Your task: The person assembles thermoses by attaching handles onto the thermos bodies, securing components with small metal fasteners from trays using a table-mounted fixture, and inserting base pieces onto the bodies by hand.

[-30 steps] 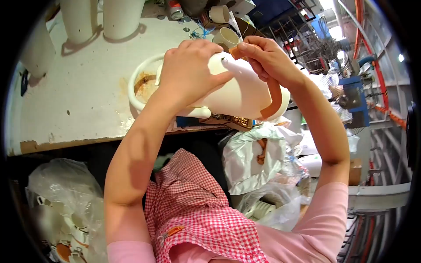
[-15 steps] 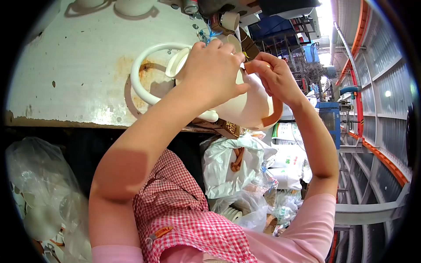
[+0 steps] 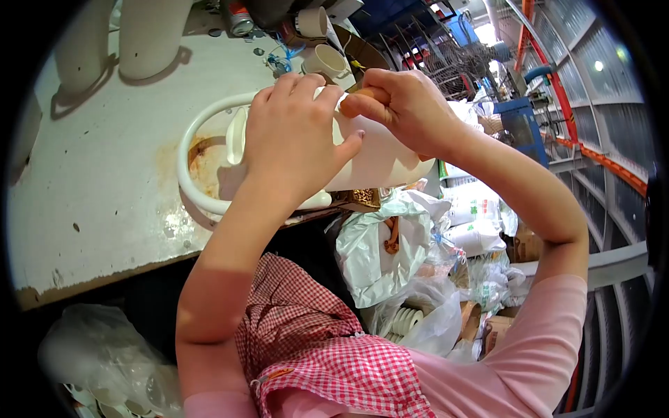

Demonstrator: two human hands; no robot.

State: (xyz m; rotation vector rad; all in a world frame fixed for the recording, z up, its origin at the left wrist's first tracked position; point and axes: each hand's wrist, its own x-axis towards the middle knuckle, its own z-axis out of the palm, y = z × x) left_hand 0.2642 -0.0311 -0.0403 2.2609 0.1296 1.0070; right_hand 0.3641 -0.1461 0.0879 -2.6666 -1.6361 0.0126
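Observation:
A cream-white cylindrical vessel (image 3: 380, 159) lies on its side at the table's edge, with a large white ring-shaped handle (image 3: 187, 157) around its left end. My left hand (image 3: 291, 132) is wrapped over the vessel's upper left part, thumb pointing right. In my right hand (image 3: 401, 108), the fingers are closed on an orange-brown strip (image 3: 369, 95), whose end shows at the fingertips against the vessel's upper side. Most of the strip is hidden behind my right hand.
White vessels (image 3: 150, 42) stand at the table's (image 3: 104, 209) back left. Cups (image 3: 326, 61) and a can (image 3: 237, 19) are at the back. A small box of gold-coloured pieces (image 3: 366, 198) sits by the edge. A white bag (image 3: 369, 258) and a plastic bag (image 3: 104, 348) are below.
The orange-brown strip ran down along the vessel's right part before; now only its end shows. My right hand has turned, its back more to the camera. The view has shifted.

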